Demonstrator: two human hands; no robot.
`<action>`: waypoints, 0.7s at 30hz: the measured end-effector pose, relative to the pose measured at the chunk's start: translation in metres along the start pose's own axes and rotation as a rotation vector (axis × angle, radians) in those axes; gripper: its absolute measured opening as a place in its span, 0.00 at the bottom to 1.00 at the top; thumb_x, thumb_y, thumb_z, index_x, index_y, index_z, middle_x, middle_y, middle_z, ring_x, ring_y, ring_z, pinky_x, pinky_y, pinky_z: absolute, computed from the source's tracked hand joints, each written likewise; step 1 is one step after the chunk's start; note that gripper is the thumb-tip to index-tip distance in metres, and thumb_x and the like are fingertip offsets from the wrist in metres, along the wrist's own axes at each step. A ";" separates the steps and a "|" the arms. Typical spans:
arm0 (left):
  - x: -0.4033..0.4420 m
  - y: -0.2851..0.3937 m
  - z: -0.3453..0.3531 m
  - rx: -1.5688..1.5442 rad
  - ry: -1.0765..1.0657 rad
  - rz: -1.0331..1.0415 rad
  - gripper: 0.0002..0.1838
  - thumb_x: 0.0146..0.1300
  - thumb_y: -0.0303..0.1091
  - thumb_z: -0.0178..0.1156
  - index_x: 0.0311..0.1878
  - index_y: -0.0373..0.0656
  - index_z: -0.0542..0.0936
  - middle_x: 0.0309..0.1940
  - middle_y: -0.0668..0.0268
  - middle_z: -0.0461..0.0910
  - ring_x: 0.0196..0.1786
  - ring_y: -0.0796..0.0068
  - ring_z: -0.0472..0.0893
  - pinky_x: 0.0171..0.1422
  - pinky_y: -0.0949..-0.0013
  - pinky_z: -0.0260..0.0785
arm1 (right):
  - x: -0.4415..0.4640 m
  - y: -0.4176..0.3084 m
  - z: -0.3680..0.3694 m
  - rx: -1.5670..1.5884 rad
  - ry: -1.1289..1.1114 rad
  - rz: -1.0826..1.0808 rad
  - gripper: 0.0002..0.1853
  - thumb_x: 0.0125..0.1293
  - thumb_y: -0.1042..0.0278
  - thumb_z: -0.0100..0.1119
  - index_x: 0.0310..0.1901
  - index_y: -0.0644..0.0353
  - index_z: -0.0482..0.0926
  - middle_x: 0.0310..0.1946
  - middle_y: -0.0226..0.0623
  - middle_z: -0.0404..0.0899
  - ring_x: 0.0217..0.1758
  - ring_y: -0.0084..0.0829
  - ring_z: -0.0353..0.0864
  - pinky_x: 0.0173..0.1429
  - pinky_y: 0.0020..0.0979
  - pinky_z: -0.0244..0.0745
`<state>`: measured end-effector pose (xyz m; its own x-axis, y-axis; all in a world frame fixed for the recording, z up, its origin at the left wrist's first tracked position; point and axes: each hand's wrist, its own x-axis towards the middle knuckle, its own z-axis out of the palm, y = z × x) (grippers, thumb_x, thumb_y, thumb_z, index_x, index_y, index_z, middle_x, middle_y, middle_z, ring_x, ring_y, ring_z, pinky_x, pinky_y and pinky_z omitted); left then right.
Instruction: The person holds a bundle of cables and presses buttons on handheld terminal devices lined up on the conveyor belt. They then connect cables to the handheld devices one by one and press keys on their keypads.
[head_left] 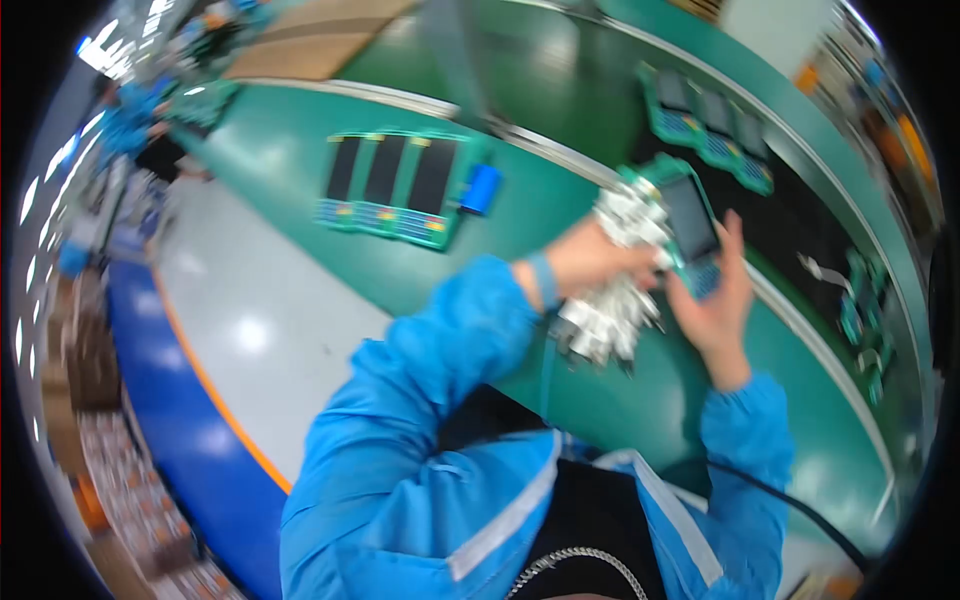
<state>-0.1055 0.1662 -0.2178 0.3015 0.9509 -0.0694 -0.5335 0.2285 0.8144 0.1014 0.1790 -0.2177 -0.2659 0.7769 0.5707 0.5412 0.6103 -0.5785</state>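
My left hand (pixel 588 258) is closed round a bundle of white cables (pixel 612 322), whose ends hang below and bunch above the fist. Against its upper right side stands a green circuit board with a dark screen (pixel 690 218). My right hand (pixel 722 300) holds that board by its lower right edge, thumb at the bottom and fingers along the side. On the green bench (pixel 270 150) to the left lie three joined boards with dark screens (pixel 385 185), a blue block (pixel 481 190) at their right end.
Beyond a metal rail, more joined boards (pixel 712 130) lie on a dark belt (pixel 790 215). Further right are green boards with a white cable (pixel 825 272). A person in blue (pixel 125 120) is at the far left. A black cable (pixel 800 508) runs near my right sleeve.
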 end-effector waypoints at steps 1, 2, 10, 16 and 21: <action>0.007 -0.006 -0.013 0.049 -0.067 0.042 0.12 0.66 0.28 0.64 0.49 0.38 0.76 0.38 0.64 0.82 0.37 0.72 0.84 0.42 0.65 0.81 | 0.002 0.007 -0.009 0.068 -0.042 0.016 0.40 0.49 0.70 0.70 0.67 0.62 0.68 0.73 0.54 0.60 0.70 0.44 0.70 0.68 0.38 0.67; 0.007 0.001 -0.018 0.005 -0.030 -0.084 0.11 0.67 0.29 0.63 0.50 0.37 0.76 0.36 0.62 0.83 0.36 0.71 0.84 0.41 0.65 0.81 | 0.002 0.024 -0.018 0.187 -0.068 0.064 0.37 0.50 0.72 0.68 0.66 0.62 0.69 0.75 0.52 0.56 0.70 0.41 0.69 0.69 0.38 0.66; 0.021 0.017 -0.031 0.053 0.166 0.025 0.08 0.71 0.35 0.58 0.43 0.41 0.76 0.23 0.65 0.79 0.25 0.76 0.78 0.32 0.69 0.75 | 0.087 0.239 -0.134 -0.602 0.337 0.339 0.40 0.66 0.43 0.59 0.70 0.65 0.63 0.64 0.60 0.70 0.68 0.52 0.70 0.70 0.39 0.65; 0.019 0.021 -0.027 -0.122 0.101 -0.013 0.10 0.67 0.38 0.65 0.39 0.47 0.74 0.23 0.70 0.75 0.23 0.78 0.77 0.30 0.68 0.75 | 0.094 0.425 -0.173 -1.696 -0.241 0.111 0.20 0.73 0.64 0.49 0.65 0.49 0.68 0.58 0.57 0.73 0.55 0.50 0.79 0.59 0.40 0.77; 0.018 0.020 -0.033 -0.145 0.092 -0.020 0.07 0.68 0.33 0.61 0.42 0.41 0.77 0.25 0.65 0.80 0.26 0.75 0.81 0.33 0.68 0.76 | 0.042 0.303 -0.208 -1.093 0.225 0.138 0.21 0.73 0.56 0.52 0.50 0.71 0.74 0.47 0.60 0.77 0.52 0.55 0.77 0.57 0.46 0.74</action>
<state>-0.1367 0.1942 -0.2219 0.2433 0.9594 -0.1429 -0.6386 0.2693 0.7209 0.4203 0.3639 -0.2476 -0.0593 0.7141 0.6976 0.9931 -0.0287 0.1138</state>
